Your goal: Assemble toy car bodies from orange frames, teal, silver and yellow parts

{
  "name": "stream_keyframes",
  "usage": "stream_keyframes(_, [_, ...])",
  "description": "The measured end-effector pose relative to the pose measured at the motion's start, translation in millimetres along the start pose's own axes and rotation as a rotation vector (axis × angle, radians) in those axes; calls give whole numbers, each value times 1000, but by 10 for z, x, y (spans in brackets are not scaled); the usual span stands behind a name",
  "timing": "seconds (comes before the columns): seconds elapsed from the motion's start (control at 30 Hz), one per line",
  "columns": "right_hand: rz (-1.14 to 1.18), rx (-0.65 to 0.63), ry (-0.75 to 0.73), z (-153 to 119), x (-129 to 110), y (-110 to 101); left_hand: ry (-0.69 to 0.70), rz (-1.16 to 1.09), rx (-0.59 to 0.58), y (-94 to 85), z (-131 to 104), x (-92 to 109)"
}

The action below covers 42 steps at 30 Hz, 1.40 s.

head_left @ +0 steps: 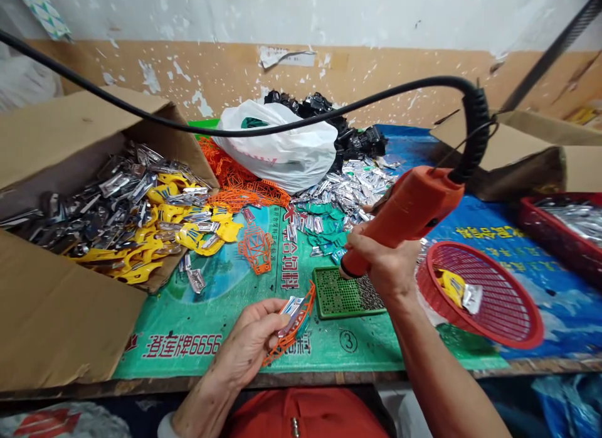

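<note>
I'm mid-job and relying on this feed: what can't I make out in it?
All in the head view:
Left hand: some fingertips, hidden behind the metal piece and orange frame.
Orange tool: its very tip, too small.
Dark parts in the green tray: exact shape, too small.
White bag: most contents, hidden by its plastic.
Black cable: far end, cut off by the left edge.

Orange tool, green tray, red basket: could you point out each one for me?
Orange tool [407,207]: head view, on the middle of its body.
Green tray [348,314]: head view, on its near edge.
Red basket [498,278]: head view, on a bare part of its inner wall.
</note>
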State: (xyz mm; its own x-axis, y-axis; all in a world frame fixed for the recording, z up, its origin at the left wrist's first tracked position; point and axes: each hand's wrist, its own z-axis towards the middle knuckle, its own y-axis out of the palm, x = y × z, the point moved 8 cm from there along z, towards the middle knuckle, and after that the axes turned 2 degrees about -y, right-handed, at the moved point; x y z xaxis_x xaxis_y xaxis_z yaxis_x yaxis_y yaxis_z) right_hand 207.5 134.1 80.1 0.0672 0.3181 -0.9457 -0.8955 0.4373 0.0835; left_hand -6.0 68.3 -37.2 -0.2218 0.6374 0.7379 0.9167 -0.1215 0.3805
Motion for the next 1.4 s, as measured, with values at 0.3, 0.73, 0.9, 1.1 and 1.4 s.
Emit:
stream_keyframes(0.3, [-4,29,-4,15,63,-20,0,25,2,14,3,-2])
stream_keyframes(0.73, [13,25,-23,8,104,-13,9,78,32,24,-27,16])
stream_keyframes(0.9, [-49,24,-29,-5,110,-14,42,184,66,38,-53,76])
stream_keyframes(1.1, [-66,37,-55,-35,86,-15,74,297,97,35,-80,122])
stream_keyframes(1.4, [53,68,-39,16,-10,-82,85,393,104,103,-62,142])
